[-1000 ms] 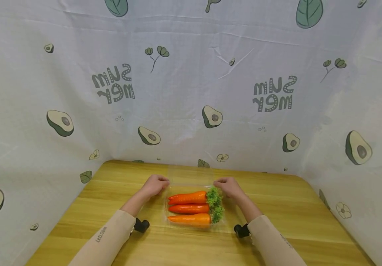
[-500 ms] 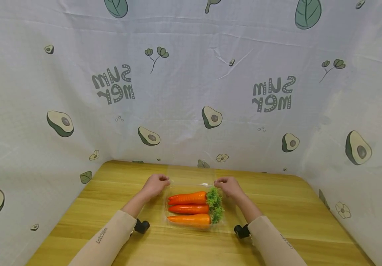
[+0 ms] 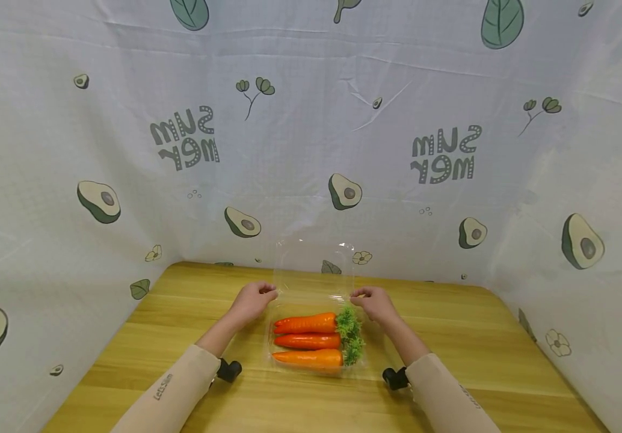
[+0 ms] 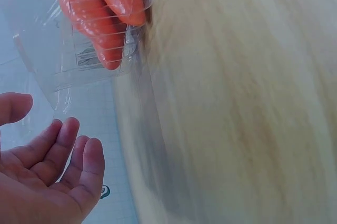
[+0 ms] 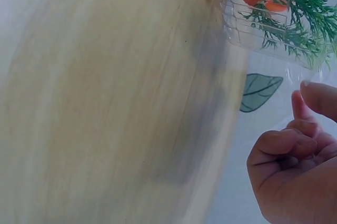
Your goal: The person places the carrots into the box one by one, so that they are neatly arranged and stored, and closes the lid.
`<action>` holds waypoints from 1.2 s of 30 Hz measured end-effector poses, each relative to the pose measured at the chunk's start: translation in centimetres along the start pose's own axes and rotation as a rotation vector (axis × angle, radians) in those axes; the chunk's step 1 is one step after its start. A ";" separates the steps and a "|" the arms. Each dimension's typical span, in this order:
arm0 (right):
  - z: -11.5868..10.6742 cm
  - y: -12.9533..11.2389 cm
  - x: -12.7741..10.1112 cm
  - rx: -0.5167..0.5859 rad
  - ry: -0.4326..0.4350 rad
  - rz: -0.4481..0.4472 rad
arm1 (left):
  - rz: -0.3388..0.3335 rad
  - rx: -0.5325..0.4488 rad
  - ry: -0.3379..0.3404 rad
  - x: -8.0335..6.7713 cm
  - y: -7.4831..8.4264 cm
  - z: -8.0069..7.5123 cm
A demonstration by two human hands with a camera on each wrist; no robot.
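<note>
We have both hands at the far corners of the clear box (image 3: pixel 316 337), mid-tabletop (image 3: pixel 479 337); its lid (image 3: pixel 315 264) stands raised so the carrots (image 3: pixel 307 340) show. Wrist views add detail: left hand (image 4: pixel 45 174) spread loose, right hand (image 5: pixel 295 166) curled, any pinch unclear.

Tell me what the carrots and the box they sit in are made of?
The carrots look like plastic toys: smooth, very even orange with a slight shine, and stiff, moss-like green tops. That is a guess from the look alone. The box seems to be thin clear plastic: you see straight through it, it has moulded ribs, and its raised lid catches glints of light.
</note>
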State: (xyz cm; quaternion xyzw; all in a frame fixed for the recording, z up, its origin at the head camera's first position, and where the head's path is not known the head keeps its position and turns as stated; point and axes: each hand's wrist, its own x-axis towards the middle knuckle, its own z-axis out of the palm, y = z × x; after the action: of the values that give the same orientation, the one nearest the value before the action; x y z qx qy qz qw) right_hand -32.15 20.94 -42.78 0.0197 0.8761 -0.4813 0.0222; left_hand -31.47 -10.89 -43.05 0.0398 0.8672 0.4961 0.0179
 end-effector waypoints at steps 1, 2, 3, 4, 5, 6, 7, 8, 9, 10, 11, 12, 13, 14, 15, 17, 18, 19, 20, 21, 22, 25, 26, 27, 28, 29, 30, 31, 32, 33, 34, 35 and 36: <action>0.0 0.0 0.0 0.000 0.002 -0.002 | 0.004 0.002 0.003 0.0 0.0 0.0; -0.1 -0.1 -0.1 -0.002 0.003 -0.003 | 0.009 0.003 0.006 -0.1 0.1 0.0; -0.1 -0.1 -0.1 -0.002 0.004 -0.001 | 0.017 0.007 0.009 -0.1 0.2 -0.1; -0.1 -0.2 -0.1 -0.002 0.002 -0.004 | 0.020 0.008 0.012 -0.2 0.2 -0.1; -0.2 -0.2 -0.2 0.000 0.002 -0.002 | 0.026 0.010 0.016 -0.3 0.3 -0.2; -0.2 -0.3 -0.2 0.000 0.001 -0.002 | 0.031 0.013 0.019 -0.3 0.3 -0.2; -0.2 -0.3 -0.2 0.002 0.002 -0.001 | 0.036 0.015 0.022 -0.4 0.4 -0.3; -0.3 -0.3 -0.3 0.003 0.001 -0.005 | 0.041 0.016 0.025 -0.4 0.4 -0.3; -0.3 -0.3 -0.3 0.004 0.002 -0.007 | 0.046 0.021 0.028 -0.5 0.4 -0.4; -0.4 -0.4 -0.3 0.006 0.004 -0.009 | 0.047 0.026 0.032 -0.5 0.5 -0.4; -0.4 -0.4 -0.4 0.008 0.007 -0.010 | 0.052 0.034 0.036 -0.6 0.4 -0.5; -0.5 -0.4 -0.4 0.010 0.009 -0.012 | 0.056 0.043 0.041 -0.6 0.4 -0.5; -0.5 -0.5 -0.4 0.012 0.009 -0.012 | 0.059 0.050 0.044 -0.6 0.4 -0.6; -0.6 -0.5 -0.4 0.015 0.009 -0.011 | 0.062 0.055 0.047 -0.6 0.4 -0.6; -0.6 -0.5 -0.5 0.019 0.009 -0.009 | 0.063 0.060 0.049 -0.7 0.4 -0.7; -0.7 -0.6 -0.6 0.025 0.004 -0.007 | 0.065 0.060 0.051 -0.7 0.4 -0.7; -0.8 -0.7 -0.7 0.022 0.001 -0.008 | 0.065 0.059 0.051 -0.7 0.4 -0.8; -0.8 -0.8 -0.8 0.020 0.000 -0.009 | 0.066 0.055 0.050 -0.8 0.4 -0.8; -0.9 -0.8 -0.9 0.019 0.000 -0.010 | 0.067 0.053 0.050 -0.8 0.4 -0.8; -0.9 -0.9 -1.0 0.018 0.000 -0.008 | 0.069 0.051 0.050 -0.8 0.5 -0.8; -1.0 -1.0 -1.1 0.017 -0.001 -0.008 | 0.070 0.048 0.052 -0.9 0.5 -0.8; -1.1 -1.2 -1.3 0.018 -0.003 0.001 | 0.078 0.037 0.061 -1.0 0.6 -0.9; -1.1 -1.2 -1.4 0.022 -0.004 0.010 | 0.081 0.033 0.065 -1.0 0.6 -0.9; -1.1 -1.3 -1.5 0.026 -0.003 0.019 | 0.083 0.030 0.070 -1.1 0.7 -0.9; -1.1 -1.3 -1.5 0.026 -0.003 0.022 | 0.086 0.023 0.074 -1.2 0.7 -0.9; -1.1 -1.4 -1.6 0.029 -0.001 0.028 | 0.086 0.015 0.079 -1.2 0.8 -1.0; -1.1 -1.4 -1.7 0.036 0.000 0.032 | 0.085 0.007 0.084 -1.3 0.8 -1.0; -1.1 -1.4 -1.7 0.047 0.004 0.039 | 0.084 0.000 0.089 -1.4 0.9 -1.0; -1.2 -1.5 -1.8 0.057 0.007 0.042 | 0.082 -0.011 0.094 -1.5 0.9 -1.1; -1.2 -1.5 -1.9 0.069 0.009 0.044 | 0.080 -0.019 0.100 -1.5 0.9 -1.1; -1.3 -1.5 -1.9 0.081 0.011 0.045 | 0.077 -0.028 0.104 -1.6 1.0 -1.1; -1.3 -1.6 -2.0 0.093 0.014 0.047 | 0.075 -0.033 0.109 -1.7 1.0 -1.1; -1.4 -1.6 -2.0 0.101 0.017 0.049 | 0.076 -0.039 0.112 -1.7 1.0 -1.1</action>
State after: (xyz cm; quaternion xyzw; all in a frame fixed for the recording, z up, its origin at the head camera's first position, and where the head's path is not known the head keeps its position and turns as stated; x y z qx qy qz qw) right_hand -30.24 21.19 -40.57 0.0462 0.8500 -0.5241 0.0255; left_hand -29.78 -11.47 -41.60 0.0446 0.8548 0.5147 -0.0486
